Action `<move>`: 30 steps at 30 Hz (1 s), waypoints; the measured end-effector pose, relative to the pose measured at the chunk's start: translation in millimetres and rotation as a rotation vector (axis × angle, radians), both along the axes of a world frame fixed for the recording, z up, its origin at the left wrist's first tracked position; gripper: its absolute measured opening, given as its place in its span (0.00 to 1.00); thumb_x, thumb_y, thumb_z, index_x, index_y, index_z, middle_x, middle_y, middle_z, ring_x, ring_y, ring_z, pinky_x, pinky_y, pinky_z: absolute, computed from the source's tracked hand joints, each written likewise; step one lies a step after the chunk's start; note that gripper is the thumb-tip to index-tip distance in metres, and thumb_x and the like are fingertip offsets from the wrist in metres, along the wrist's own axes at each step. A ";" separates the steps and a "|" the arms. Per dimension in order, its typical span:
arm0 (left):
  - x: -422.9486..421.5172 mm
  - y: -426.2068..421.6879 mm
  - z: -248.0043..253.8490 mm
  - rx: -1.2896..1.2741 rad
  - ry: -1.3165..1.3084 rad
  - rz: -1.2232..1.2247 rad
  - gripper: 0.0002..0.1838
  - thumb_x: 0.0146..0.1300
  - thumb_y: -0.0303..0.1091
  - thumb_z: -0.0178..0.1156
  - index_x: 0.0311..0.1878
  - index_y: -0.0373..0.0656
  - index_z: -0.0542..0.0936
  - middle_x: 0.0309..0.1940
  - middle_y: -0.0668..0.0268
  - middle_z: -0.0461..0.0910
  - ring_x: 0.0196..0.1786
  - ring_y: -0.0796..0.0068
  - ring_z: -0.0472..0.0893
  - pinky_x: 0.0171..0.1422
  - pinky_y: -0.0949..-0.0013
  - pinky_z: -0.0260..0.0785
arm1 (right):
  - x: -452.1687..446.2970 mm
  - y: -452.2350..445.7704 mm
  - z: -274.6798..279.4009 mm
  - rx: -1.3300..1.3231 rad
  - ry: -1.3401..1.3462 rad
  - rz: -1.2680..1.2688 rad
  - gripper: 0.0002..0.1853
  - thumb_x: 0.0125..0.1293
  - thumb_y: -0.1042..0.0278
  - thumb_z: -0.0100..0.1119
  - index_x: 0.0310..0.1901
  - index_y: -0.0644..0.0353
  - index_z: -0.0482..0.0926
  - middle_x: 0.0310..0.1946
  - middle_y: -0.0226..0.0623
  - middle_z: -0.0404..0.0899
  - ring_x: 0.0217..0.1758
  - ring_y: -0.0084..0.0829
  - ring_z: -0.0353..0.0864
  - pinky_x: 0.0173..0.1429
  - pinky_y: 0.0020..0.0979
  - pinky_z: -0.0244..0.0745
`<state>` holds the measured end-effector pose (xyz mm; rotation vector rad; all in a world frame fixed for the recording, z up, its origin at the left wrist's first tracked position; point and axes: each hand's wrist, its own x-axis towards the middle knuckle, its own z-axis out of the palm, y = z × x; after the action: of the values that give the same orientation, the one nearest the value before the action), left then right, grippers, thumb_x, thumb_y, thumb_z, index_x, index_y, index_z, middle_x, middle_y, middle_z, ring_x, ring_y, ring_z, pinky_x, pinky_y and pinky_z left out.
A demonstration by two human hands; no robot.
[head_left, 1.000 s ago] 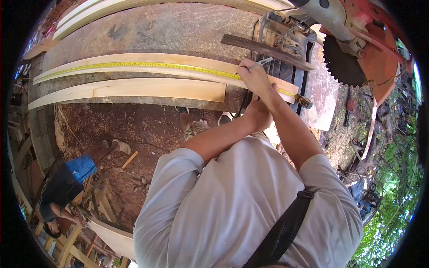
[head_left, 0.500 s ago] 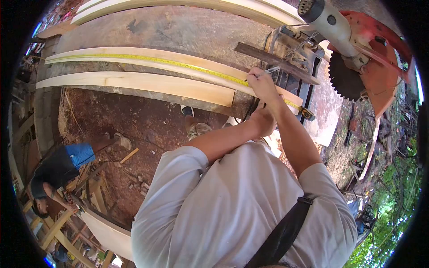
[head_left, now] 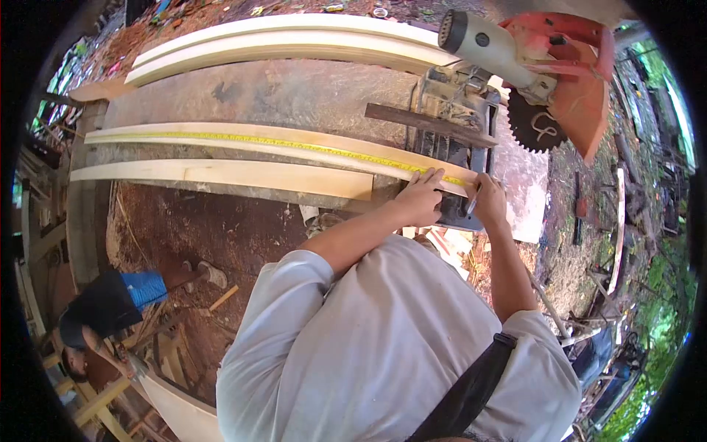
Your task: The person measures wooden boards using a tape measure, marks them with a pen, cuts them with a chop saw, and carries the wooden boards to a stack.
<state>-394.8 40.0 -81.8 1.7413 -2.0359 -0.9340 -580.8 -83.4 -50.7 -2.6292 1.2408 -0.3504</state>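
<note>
A long pale wooden board (head_left: 294, 134) lies across the workbench, with a yellow tape measure (head_left: 331, 149) stretched along it. My left hand (head_left: 421, 200) rests at the board's near edge, fingers laid out over the wood and the tape. Close to the board's right end, my right hand (head_left: 490, 200) is closed around a slim pen (head_left: 472, 204) that points downward. The tape's case is not visible; my right hand covers that end. Beside the hands, a dark wooden strip (head_left: 431, 125) lies across the saw's metal base (head_left: 480, 158).
A red and grey circular saw (head_left: 534, 62) with an exposed toothed blade (head_left: 532, 127) stands right of the board. A second board (head_left: 221, 173) lies nearer me; stacked boards (head_left: 294, 37) lie at the back. At lower left, a person (head_left: 103, 309) bends over wood.
My right hand has moved right and down to the board's end, still with the pen. My left hand has come up onto the board and tape. The view has shifted.
</note>
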 end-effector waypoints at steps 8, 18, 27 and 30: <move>40.1 32.2 -7.3 -0.062 0.372 0.392 0.17 0.64 0.44 0.61 0.40 0.38 0.86 0.38 0.53 0.87 0.43 0.53 0.85 0.52 0.58 0.76 | -12.8 -14.5 -13.6 0.317 -0.003 -0.225 0.16 0.56 0.65 0.73 0.45 0.60 0.83 0.36 0.47 0.85 0.42 0.47 0.86 0.48 0.44 0.78; 243.5 144.5 -8.9 0.010 1.131 1.904 0.19 0.73 0.43 0.54 0.42 0.32 0.79 0.29 0.62 0.81 0.29 0.69 0.81 0.37 0.67 0.76 | -35.8 3.2 19.1 0.743 0.262 0.067 0.14 0.57 0.60 0.72 0.41 0.60 0.86 0.30 0.45 0.85 0.38 0.39 0.85 0.43 0.37 0.77; 394.4 193.0 96.8 -0.954 1.260 1.495 0.18 0.79 0.37 0.42 0.42 0.32 0.77 0.27 0.64 0.77 0.28 0.72 0.74 0.36 0.68 0.72 | 57.8 61.0 22.7 1.017 -0.051 0.221 0.13 0.67 0.62 0.65 0.44 0.63 0.83 0.33 0.34 0.85 0.38 0.22 0.80 0.45 0.28 0.74; 448.1 192.5 37.6 -0.721 1.315 1.670 0.14 0.79 0.34 0.46 0.41 0.32 0.74 0.29 0.63 0.76 0.28 0.72 0.71 0.35 0.66 0.69 | 71.1 65.0 4.2 1.009 -0.023 0.222 0.16 0.65 0.58 0.67 0.45 0.62 0.84 0.39 0.44 0.86 0.45 0.38 0.85 0.51 0.37 0.77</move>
<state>53.3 232.5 -44.1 1.1076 0.1801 -0.3272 -509.7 -18.4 -46.5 -1.8254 0.7789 0.2405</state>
